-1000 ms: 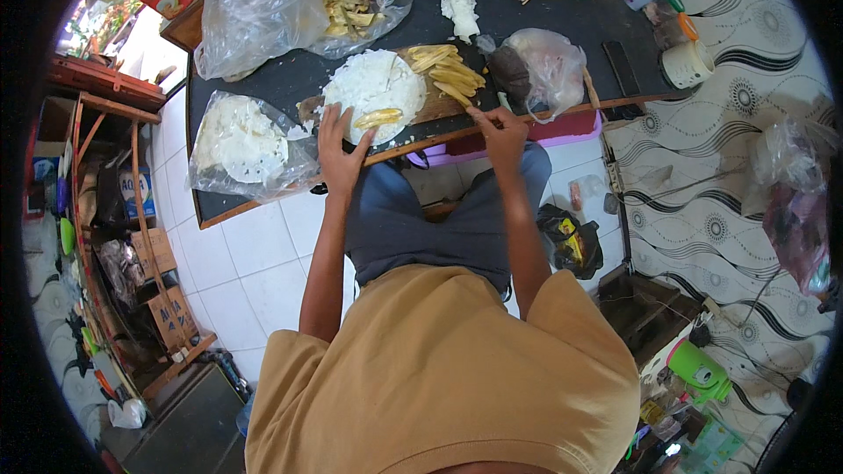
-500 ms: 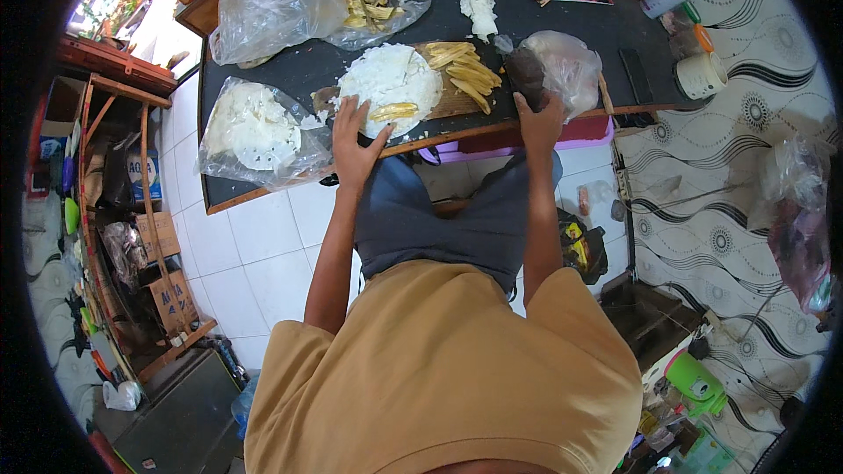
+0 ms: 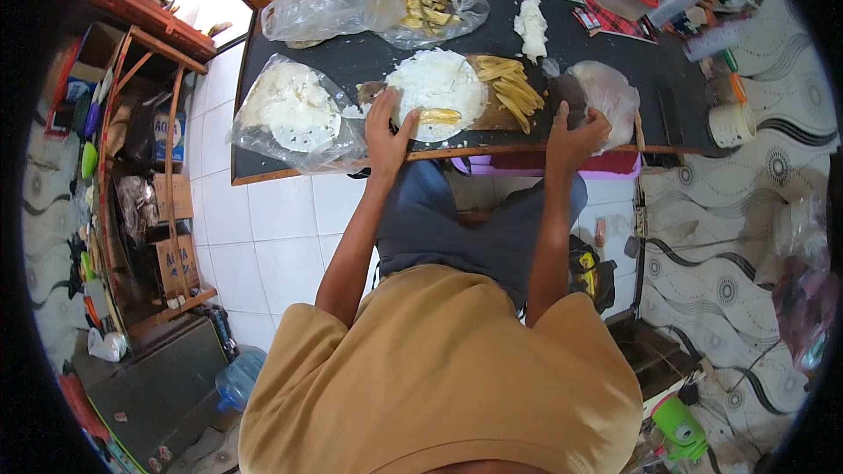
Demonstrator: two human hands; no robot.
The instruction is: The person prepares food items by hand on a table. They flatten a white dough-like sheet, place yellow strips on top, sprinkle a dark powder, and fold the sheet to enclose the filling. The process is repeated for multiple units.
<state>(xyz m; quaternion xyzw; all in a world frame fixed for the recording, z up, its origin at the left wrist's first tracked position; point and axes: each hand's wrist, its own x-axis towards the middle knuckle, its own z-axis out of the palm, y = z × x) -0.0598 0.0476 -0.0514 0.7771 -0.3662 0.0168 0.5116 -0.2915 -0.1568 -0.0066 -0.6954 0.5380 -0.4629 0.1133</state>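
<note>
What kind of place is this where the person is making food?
Probably a home kitchen or small snack-making corner. A low black table holds a round white wrapper with a banana strip, more banana strips on a board, plastic bags, and a tiled floor.

both your arms reach straight forward, hands well apart.
your left hand (image 3: 387, 133) lies palm down with fingers spread open and flat, thumb angled out to the right. your right hand (image 3: 575, 136) is loosely curled, knuckles up, fingers bent downward. both elbows are nearly straight, forearms bare.
</note>
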